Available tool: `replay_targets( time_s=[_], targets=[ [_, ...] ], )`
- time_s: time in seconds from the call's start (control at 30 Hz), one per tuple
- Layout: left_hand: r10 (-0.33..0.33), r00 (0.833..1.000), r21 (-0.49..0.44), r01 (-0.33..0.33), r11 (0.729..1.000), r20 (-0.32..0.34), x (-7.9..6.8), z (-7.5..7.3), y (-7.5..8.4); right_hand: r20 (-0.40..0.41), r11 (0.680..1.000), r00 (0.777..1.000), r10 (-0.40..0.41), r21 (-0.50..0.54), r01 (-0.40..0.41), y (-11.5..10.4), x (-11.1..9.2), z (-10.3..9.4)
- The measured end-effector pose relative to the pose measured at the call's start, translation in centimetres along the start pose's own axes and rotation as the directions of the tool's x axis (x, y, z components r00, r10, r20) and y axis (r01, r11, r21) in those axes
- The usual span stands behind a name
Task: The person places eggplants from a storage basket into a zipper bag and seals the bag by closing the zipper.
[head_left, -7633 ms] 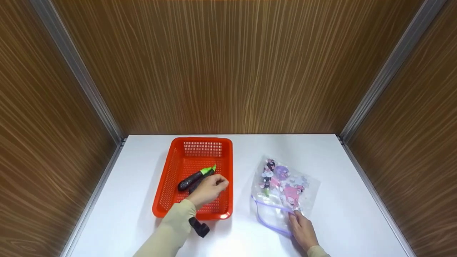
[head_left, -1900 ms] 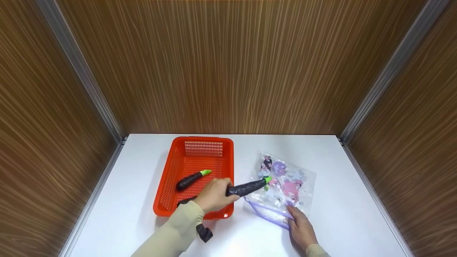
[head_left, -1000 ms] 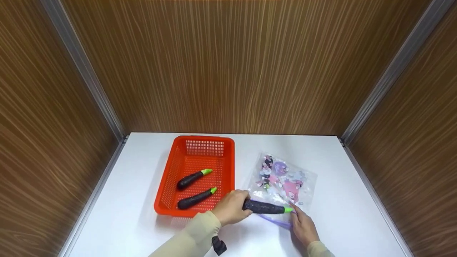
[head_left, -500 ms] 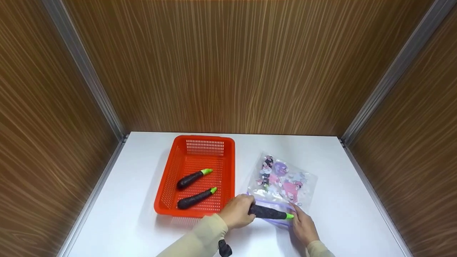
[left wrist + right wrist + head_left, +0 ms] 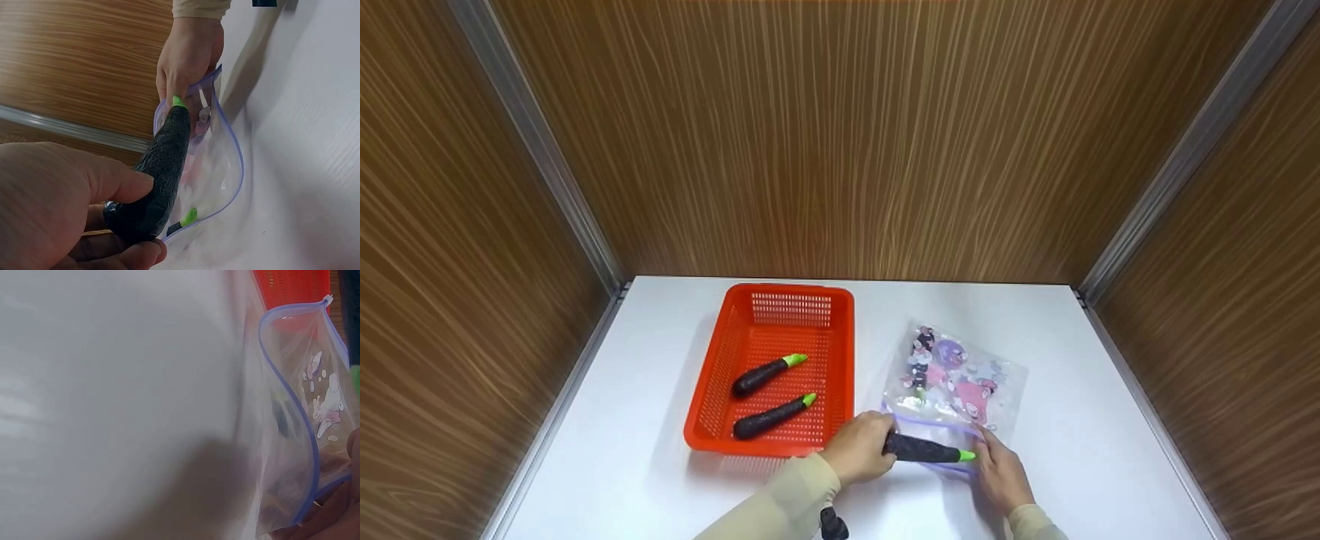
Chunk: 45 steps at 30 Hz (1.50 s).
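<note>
Left grip (image 5: 858,448): from where I stand, the person's fingers and thumb are curled round the thick end of a dark eggplant (image 5: 924,448); a black strap (image 5: 832,523) sits at the wrist, beside a pale sleeve (image 5: 784,495).
Right grip (image 5: 1001,472): narrow, pinching the right side of a clear bag's (image 5: 960,375) purple-edged rim.
Held eggplant: at the bag's open mouth, green tip towards the right grip; whether they touch I cannot tell.
Bag: flat on the white table (image 5: 1080,390), with pink and purple cartoon prints; another eggplant's green tip (image 5: 190,216) shows inside.
Red basket (image 5: 848,352): left of the bag; two eggplants (image 5: 769,420) lie in it, apart, green ends rightward.
Walls: wood-grain panels (image 5: 840,135); metal strips (image 5: 542,150) along the corners.
</note>
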<state>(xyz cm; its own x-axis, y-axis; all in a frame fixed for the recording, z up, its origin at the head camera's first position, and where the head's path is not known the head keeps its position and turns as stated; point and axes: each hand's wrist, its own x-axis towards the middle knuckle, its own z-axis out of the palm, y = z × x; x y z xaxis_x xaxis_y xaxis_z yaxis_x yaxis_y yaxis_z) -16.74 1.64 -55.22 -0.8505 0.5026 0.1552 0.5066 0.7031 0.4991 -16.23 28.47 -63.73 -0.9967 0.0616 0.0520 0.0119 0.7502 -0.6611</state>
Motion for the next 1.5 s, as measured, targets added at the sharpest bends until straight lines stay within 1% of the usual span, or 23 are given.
replay_targets(
  time_s=[0.17, 0.3, 0.5, 0.63, 0.8, 0.97, 1.07, 1.2, 1.3, 1.4, 1.5],
  targets=[
    [-0.008, 1.000, 0.036, 0.009, 0.999, -0.017, 0.0, 0.3, 0.0, -0.021, 0.999, 0.999, -0.035, 0.012, 0.036, 0.1, -0.2, -0.1],
    [-0.002, 0.999, 0.067, 0.005, 0.998, -0.036, 0.1, 0.7, 0.0, -0.013, 0.999, 1.000, -0.027, 0.021, 0.027, -0.1, -0.2, -0.2],
    [-0.029, 0.999, 0.104, 0.032, 0.994, -0.033, 0.5, 1.9, -0.1, -0.010, 1.000, 1.000, -0.014, 0.006, 0.014, -0.3, -0.2, -0.3],
    [-0.049, 0.998, 0.121, 0.052, 0.991, -0.030, 0.7, 2.6, 0.0, -0.008, 1.000, 1.000, -0.023, 0.007, 0.023, -0.4, -0.2, -0.3],
    [-0.068, 0.997, 0.129, 0.073, 0.989, -0.039, 0.9, 3.3, -0.1, -0.023, 0.999, 0.999, -0.042, 0.026, 0.042, -0.4, -0.3, -0.2],
    [-0.054, 0.998, 0.152, 0.059, 0.987, -0.039, 1.0, 3.8, 0.1, -0.035, 0.998, 0.998, -0.046, 0.037, 0.048, -0.5, -0.3, -0.2],
    [-0.023, 0.999, 0.176, 0.029, 0.984, -0.037, 1.1, 4.1, 0.4, -0.036, 0.998, 0.998, -0.047, 0.041, 0.049, -0.6, -0.3, -0.2],
    [0.021, 0.998, 0.208, -0.009, 0.978, -0.054, 1.3, 4.5, 0.6, -0.015, 0.998, 0.999, -0.036, 0.044, 0.037, -0.9, -0.3, -0.3],
    [0.030, 0.998, 0.223, -0.015, 0.975, -0.062, 1.4, 5.0, 0.7, 0.000, 0.999, 1.000, -0.020, 0.038, 0.020, -1.1, -0.4, -0.3],
    [0.022, 0.998, 0.227, -0.008, 0.974, -0.058, 1.5, 5.4, 0.9, 0.000, 0.999, 1.000, -0.009, 0.036, 0.009, -1.2, -0.3, -0.3],
    [0.017, 0.999, 0.231, -0.005, 0.973, -0.049, 1.7, 5.7, 1.1, -0.009, 0.999, 1.000, -0.018, 0.046, 0.018, -1.1, -0.3, -0.3]
  ],
)
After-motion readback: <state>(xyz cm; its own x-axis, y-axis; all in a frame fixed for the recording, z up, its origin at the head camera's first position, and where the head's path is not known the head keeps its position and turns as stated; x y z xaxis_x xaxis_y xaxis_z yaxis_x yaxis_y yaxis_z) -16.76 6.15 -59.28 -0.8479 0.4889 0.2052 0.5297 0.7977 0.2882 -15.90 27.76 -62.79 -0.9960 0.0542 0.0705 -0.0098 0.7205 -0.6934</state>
